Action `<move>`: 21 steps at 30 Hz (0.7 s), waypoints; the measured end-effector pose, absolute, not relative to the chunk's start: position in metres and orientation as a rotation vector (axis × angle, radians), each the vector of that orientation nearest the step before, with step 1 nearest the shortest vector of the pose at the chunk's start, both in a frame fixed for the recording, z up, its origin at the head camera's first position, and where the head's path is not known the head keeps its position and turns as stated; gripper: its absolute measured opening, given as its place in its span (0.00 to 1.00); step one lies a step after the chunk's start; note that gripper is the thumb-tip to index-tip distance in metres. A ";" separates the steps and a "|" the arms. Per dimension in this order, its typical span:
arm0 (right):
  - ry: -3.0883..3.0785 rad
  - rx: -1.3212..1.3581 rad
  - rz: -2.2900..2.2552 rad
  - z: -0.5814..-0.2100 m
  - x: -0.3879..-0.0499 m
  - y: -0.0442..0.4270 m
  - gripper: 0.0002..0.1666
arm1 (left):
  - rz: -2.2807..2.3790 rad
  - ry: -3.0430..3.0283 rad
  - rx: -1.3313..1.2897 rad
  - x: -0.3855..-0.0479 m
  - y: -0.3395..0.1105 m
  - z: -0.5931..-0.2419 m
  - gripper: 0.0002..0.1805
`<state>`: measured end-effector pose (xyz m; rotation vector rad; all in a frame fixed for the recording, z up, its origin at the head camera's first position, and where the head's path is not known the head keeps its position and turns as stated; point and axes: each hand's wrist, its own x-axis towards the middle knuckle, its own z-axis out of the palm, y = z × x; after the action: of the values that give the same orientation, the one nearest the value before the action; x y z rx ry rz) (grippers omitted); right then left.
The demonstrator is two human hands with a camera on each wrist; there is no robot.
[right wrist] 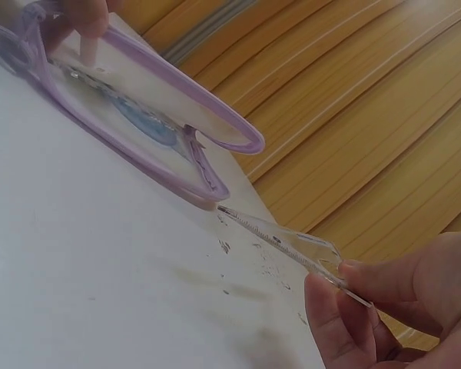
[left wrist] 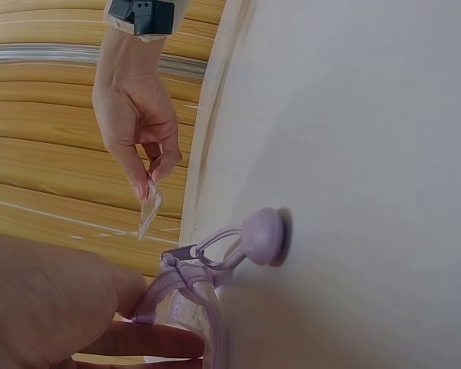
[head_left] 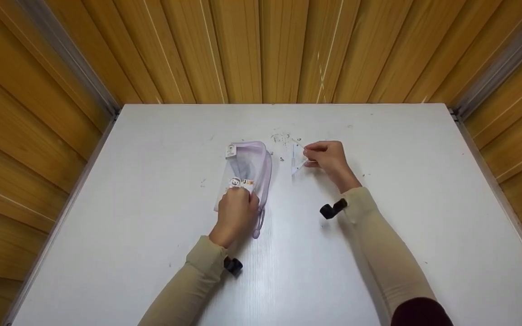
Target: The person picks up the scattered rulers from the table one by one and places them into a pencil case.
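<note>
A see-through pouch with lilac edging (head_left: 268, 172) lies a little left of the table's middle. My left hand (head_left: 236, 210) grips its near part; the lilac trim shows between fingers and thumb in the left wrist view. The pouch's long side gapes in the right wrist view, and a bluish clear item (right wrist: 142, 121) shows inside. To the right, my right hand (head_left: 330, 158) pinches a clear set square (right wrist: 284, 242) with printed scale marks between thumb and fingers. One corner of the set square points at the pouch's opening, close to its edge.
A lilac zip pull (left wrist: 263, 237) hangs from the pouch on a cord loop. White tags (head_left: 231, 151) are on the pouch. Dark smudges (head_left: 281, 138) mark the white table (head_left: 152, 181) beyond the hands. Wood-look panels (head_left: 261, 50) wall the back and sides.
</note>
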<state>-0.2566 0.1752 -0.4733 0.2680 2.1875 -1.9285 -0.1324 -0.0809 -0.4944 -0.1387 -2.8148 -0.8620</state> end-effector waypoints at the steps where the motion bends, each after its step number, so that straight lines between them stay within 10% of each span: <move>1: 2.191 0.269 -1.921 -0.473 -0.257 0.173 0.18 | -0.867 -2.814 -0.137 -0.132 -0.081 -0.494 0.21; 21: 2.146 0.201 -1.926 -0.482 -0.266 0.125 0.14 | -0.812 -2.789 -0.165 -0.132 -0.083 -0.495 0.23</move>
<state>-0.2662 0.1252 -0.4822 0.2008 2.1462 -1.9263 -0.1318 -0.0834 -0.4954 -0.1652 -2.7887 -0.8124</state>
